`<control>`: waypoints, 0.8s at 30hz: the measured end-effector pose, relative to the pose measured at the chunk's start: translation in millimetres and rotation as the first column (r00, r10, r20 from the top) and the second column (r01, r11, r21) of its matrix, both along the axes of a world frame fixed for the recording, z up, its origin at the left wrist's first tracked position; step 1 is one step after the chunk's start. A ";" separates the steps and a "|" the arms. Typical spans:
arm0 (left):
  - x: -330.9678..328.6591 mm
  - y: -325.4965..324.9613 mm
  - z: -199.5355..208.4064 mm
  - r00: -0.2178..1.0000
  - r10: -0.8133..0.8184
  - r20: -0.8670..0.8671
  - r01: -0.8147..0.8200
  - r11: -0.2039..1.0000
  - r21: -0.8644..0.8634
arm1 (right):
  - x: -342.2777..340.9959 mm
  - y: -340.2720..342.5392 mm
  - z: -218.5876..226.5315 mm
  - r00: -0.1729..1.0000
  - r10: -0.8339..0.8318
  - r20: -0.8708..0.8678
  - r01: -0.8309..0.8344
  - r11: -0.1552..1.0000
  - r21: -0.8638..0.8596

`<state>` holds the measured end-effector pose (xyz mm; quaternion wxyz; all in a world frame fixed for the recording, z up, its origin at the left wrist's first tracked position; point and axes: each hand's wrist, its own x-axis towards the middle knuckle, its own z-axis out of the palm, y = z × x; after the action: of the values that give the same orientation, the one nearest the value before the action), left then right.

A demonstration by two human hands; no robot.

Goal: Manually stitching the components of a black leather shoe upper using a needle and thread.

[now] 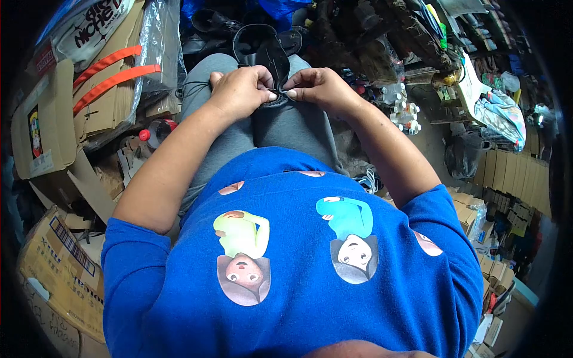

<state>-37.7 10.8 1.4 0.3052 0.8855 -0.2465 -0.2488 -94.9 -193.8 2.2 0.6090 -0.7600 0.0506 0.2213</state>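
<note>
Pinching at the near end of one black shoe (pixel 256 45): two bare hands, one pair.

Left hand (pixel 239 88), one: thumb and forefinger brought in on the shoe's near edge, from the left. Right hand (pixel 322 89), one: thumb and forefinger likewise closed on that edge, from the right, the two thumb tips near each other. Whether edge or thread lies between the fingers cannot be told.

Shoe: one, dark, its opening facing up, resting on the lap across the knees of one pair of grey trousers (pixel 292 128). Thin black cord (pixel 194 89): loops over the left knee, number uncertain.

Blue shirt (pixel 298 250), one, with two large printed figures, one in yellow, one in turquoise, and parts of others.

To the left: two orange-red strips, the upper (pixel 107 64) and the lower (pixel 116 86), lying over cardboard; one bottle (pixel 158 131) with a red cap; one yellowish-brown carton (pixel 62 268) at lower left.

To the right: a cluster of clear bottles (pixel 406 113) with white caps, several, overlapping; one dark shoe with white laces (pixel 370 179), beside the right leg.
</note>
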 end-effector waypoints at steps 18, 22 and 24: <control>-3.8 15.3 22.5 0.963 -0.198 0.184 0.179 0.977 0.117 | -4.9 -25.0 3.8 0.970 0.137 0.200 -0.089 0.969 -0.228; 0.4 10.6 9.8 0.967 -0.197 0.162 0.198 0.980 0.005 | -21.2 -42.6 15.7 0.980 0.137 0.142 -0.107 0.974 -0.198; 0.9 9.3 7.6 0.951 -0.241 0.196 0.249 0.968 -0.014 | -18.4 -48.1 26.9 0.975 0.085 0.205 -0.060 0.990 -0.124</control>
<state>-36.8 20.1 9.0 0.2639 0.8619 -0.3876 -0.1931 -113.3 -241.9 29.2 0.5569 -0.8148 -0.0289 0.1585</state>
